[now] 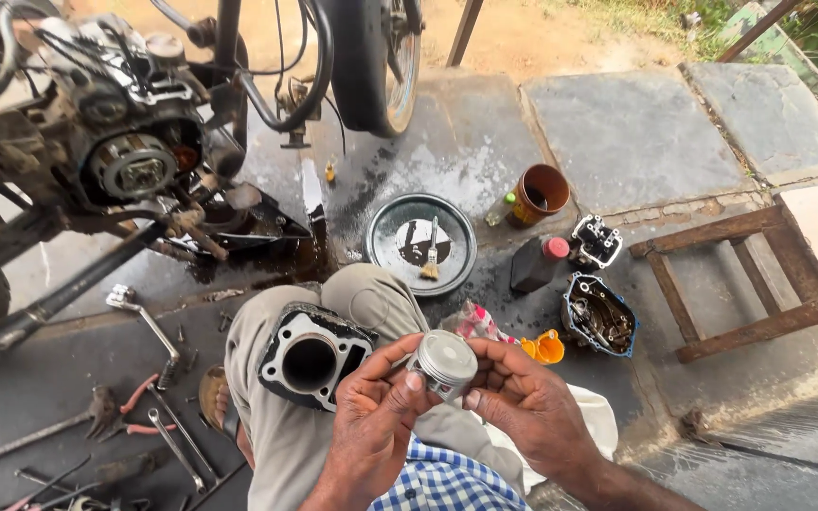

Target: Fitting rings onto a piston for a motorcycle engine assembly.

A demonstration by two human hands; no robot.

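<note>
Piston (pixel 443 361): we hold this silver, short round part between both hands, in front of the chest and just above the lap; its flat crown faces up towards the camera and somewhat to the right.
Piston axis: we judge its axis to run from the palms up and away, roughly level with the bore of the cylinder block.
Left hand (pixel 368 419): closed on the piston from the left, thumb lying on the crown edge, fingers curled beneath.
Right hand (pixel 523 402): closed on the piston from the right, fingertips touching its side.
Nearer hand: both touch the piston; the left hand lies nearer the block.
Cylinder block (pixel 312 355): dark finned casting with a round open bore, resting on the left thigh, just left of the piston and below it.
Piston surface: bright, clean metal; we cannot tell whether rings sit in the side grooves.
Pan (pixel 420 242): round dark dish on the floor beyond the knee, with a small brush lying in it.
Wrenches (pixel 174 445): on the floor, well left of the hands.
</note>
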